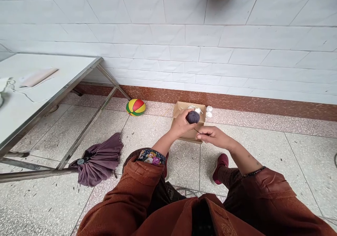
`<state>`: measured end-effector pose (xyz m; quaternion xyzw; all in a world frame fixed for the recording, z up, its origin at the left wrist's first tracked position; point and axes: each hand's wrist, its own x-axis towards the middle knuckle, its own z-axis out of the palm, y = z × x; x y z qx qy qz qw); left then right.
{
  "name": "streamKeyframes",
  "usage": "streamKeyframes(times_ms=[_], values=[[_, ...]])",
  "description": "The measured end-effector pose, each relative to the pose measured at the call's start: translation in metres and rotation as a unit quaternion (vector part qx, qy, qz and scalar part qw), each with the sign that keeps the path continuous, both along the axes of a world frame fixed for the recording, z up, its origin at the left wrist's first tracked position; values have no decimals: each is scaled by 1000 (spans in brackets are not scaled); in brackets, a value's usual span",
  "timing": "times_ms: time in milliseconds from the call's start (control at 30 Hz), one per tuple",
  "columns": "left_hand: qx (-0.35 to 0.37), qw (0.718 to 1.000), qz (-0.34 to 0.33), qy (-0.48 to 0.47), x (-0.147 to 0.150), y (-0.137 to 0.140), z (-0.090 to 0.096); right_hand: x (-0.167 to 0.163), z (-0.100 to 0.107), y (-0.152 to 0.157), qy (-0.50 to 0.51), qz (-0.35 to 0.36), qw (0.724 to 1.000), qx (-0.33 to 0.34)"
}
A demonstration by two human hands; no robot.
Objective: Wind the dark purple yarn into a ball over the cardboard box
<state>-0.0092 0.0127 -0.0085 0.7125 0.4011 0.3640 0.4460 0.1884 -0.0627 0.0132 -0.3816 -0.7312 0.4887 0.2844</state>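
Note:
My left hand (181,123) is wrapped round a dark purple-grey ball of yarn (193,117), held above an open cardboard box (191,135). To its right, my right hand (212,137) pinches a strand of the dark yarn, which runs between the two hands. Inside the far half of the box lie white yarn balls (197,110) with loose white strands. A pair of small white balls (209,111) rests on the floor against the box's right side. The near part of the box is partly hidden by my hands.
A metal-framed table (91,65) stands at the left. Under its edge lies a folded purple umbrella (101,158). A red, yellow and green ball (136,107) sits by the table leg near the tiled wall (147,35). My shoe (220,165) is close to the box.

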Motion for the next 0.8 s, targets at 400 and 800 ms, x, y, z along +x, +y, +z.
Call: streamKeyframes(times_ms=[400, 800], values=[[-169, 942, -265, -116, 7, -22, 7, 16, -15, 24, 41, -281, 959, 29], [-121, 988, 15, -90, 4, -2, 3, -8, -15, 4, -51, -81, 992, 86]])
